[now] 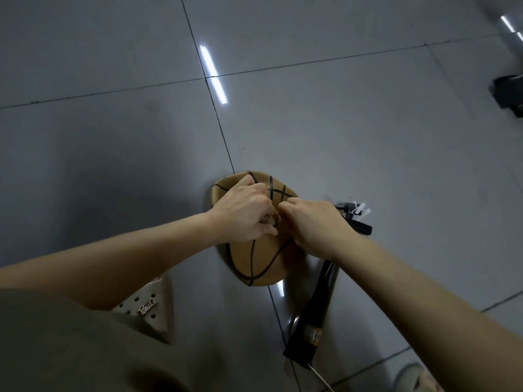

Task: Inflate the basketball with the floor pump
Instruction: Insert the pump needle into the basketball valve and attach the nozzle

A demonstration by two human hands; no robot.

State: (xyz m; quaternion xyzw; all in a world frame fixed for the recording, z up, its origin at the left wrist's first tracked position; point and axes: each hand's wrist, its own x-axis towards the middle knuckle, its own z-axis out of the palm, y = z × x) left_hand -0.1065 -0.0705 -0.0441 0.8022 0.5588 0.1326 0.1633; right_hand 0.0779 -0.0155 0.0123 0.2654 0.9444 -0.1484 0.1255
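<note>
- Head view: tan, half-flat basketball (261,261) lies on grey tiled floor (339,123).
- Left hand (243,213) grips its top, fingers curled.
- Right hand (314,224) is curled alongside; what it holds, perhaps something small, I cannot tell.
- Black floor pump (314,306) lies just beside.

The whole view is being filled by a floor (339,123) of large, glossy grey tiles, which are being divided by thin dark grout lines (311,63) that are being crossed left of centre. A long white strip of light (213,75) is being reflected beside that crossing, a shorter glint (280,288) is being mirrored lower down, and further bright streaks (510,26) are being thrown back at the upper right corner. The tiles at the left are being dimmed by a broad soft shadow. A dark blurred object (508,94), too indistinct to name, is being cut off by the right edge
</note>
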